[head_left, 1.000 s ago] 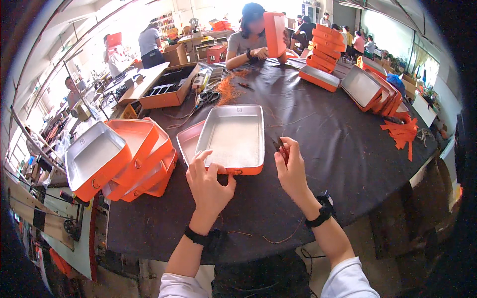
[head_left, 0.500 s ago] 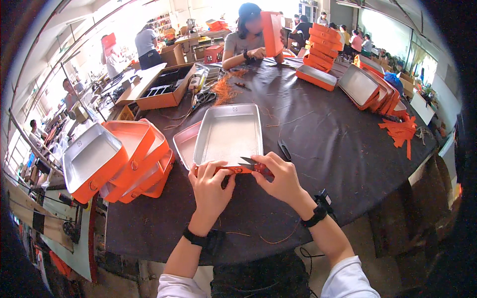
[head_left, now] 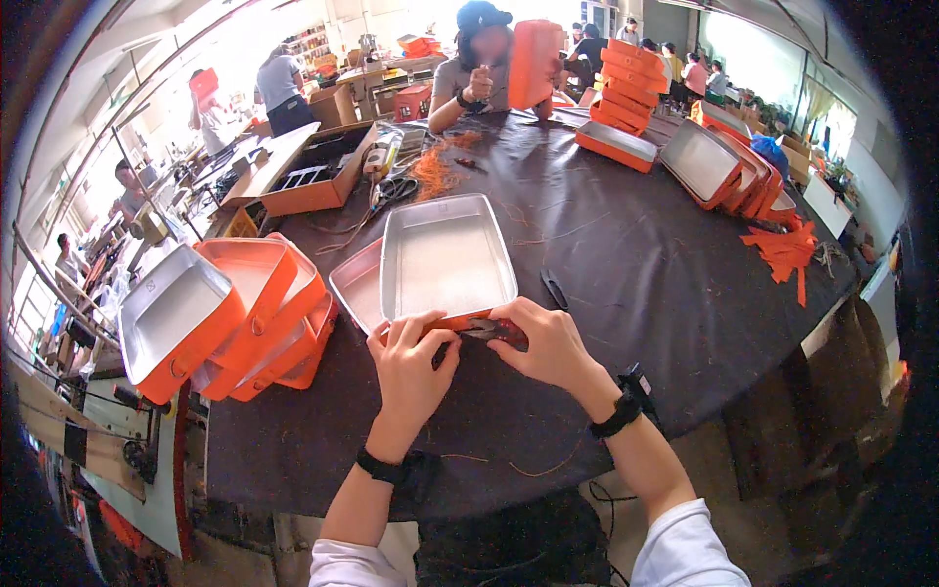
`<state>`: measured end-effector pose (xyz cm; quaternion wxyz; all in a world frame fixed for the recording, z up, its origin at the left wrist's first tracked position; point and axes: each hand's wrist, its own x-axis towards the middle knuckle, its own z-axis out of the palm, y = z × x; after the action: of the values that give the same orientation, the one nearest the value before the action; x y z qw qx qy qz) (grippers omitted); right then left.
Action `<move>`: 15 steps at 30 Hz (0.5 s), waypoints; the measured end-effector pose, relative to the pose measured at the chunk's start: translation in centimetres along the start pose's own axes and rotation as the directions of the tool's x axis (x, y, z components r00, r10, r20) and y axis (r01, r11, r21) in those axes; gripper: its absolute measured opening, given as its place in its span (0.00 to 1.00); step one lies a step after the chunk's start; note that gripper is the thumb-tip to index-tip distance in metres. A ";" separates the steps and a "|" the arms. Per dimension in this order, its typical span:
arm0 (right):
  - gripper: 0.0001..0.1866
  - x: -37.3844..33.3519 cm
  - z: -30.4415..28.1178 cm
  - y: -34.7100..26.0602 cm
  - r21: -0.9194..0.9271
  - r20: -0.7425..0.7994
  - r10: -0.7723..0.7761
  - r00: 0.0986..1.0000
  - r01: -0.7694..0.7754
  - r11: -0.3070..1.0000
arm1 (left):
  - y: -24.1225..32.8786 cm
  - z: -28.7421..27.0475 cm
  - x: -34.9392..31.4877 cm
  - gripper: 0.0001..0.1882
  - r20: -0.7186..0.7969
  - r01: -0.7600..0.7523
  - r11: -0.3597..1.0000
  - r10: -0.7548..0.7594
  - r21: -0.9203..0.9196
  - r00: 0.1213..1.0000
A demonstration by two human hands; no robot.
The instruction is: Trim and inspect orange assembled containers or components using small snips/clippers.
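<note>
In front of me lies a shallow orange case half (head_left: pixel 445 259) with a pale lining, its open side up. A second lined case half (head_left: pixel 355 284) shows from under its left side. My left hand (head_left: pixel 411 372) grips the near wall of the upper one, fingers over the rim and thumb in front. Closed around small thread snips (head_left: pixel 479 328), my right hand (head_left: pixel 548 342) rests at the right of that wall. The snips' dark blades point left against the orange front, close to my left thumb; their handles are mostly hidden by my fingers.
Orange case halves (head_left: pixel 210 338) are stacked at left. More case halves (head_left: pixel 699 166) and orange scraps (head_left: pixel 782 254) lie at right. A dark tool (head_left: pixel 555 290) is beside my right hand. Across the dark-covered table (head_left: pixel 626 284), a person (head_left: pixel 479 78) holds an orange case (head_left: pixel 535 64).
The snips' blades have dropped from above the rim to the front wall, nearer my left thumb. Across the table, the person has raised one hand and turned the case.
</note>
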<state>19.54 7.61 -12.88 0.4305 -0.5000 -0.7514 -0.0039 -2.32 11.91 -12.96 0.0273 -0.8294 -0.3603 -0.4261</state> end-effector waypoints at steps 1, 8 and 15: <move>0.19 0.0 0.0 0.0 0.004 0.017 0.007 1.000 -0.007 1.000 | -0.1 0.0 -0.1 0.06 0.002 0.002 1.000 -0.002 0.003 1.000; 0.18 -0.2 -0.1 -0.6 -0.147 -0.014 -0.058 0.998 0.056 0.988 | 0.1 0.0 0.0 0.06 0.001 0.011 1.000 -0.011 -0.016 1.000; 0.15 -0.4 0.0 -0.5 -0.198 -0.019 -0.108 0.994 0.103 0.975 | 0.0 0.1 -0.1 0.06 -0.002 0.020 1.000 -0.020 -0.018 1.000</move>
<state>19.21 7.00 -12.91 0.3892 -0.4994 -0.7664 -0.1083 -2.29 11.84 -13.07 0.0160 -0.8254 -0.3647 -0.4306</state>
